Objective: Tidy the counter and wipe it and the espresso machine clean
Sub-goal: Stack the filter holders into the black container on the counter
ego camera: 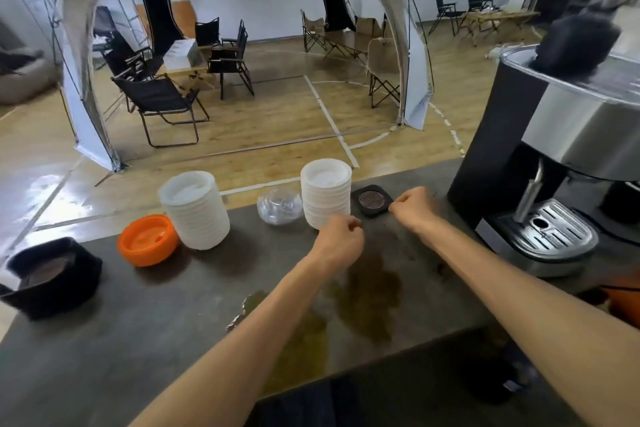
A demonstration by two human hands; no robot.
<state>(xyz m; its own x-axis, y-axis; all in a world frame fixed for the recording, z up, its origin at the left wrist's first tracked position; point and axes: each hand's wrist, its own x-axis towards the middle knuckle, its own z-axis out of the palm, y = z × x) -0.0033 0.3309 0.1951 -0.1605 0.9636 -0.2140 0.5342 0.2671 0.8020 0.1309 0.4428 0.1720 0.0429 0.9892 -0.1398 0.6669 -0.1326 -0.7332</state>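
Note:
The dark counter (138, 329) carries a brown liquid spill (360, 295) in its middle. My left hand (341, 241) is curled shut just in front of a stack of white lids (325, 198), with nothing visible in it. My right hand (414, 206) is also curled shut, its fingertips at the right edge of a small black square grate (371, 199). I cannot tell whether it grips the grate. The espresso machine (561, 163) stands at the right with its steel drip tray (550, 232).
A second stack of white lids (194, 210) and an orange lid (148, 240) sit at centre left. A crumpled clear plastic piece (280, 205) lies between the stacks. A black container (52, 276) rests near the left edge. Folding chairs and a tent stand beyond.

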